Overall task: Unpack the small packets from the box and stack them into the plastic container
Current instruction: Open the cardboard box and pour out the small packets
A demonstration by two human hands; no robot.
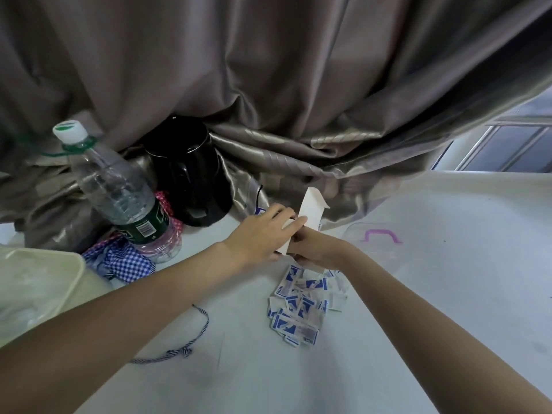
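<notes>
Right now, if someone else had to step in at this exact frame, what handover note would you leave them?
Left hand: grips the small white cardboard box, flap open at its top.
Right hand: fingers curled at the box's lower end; what they hold is hidden.
Blue-and-white small packets: loose pile on the white table, just below the hands.
Clear plastic container with purple handle: on the table right of the hands; no packets visible in it.
Done: packets mostly tipped out of the box.
Left: check the box is empty, then stack all packets into the container.
</notes>
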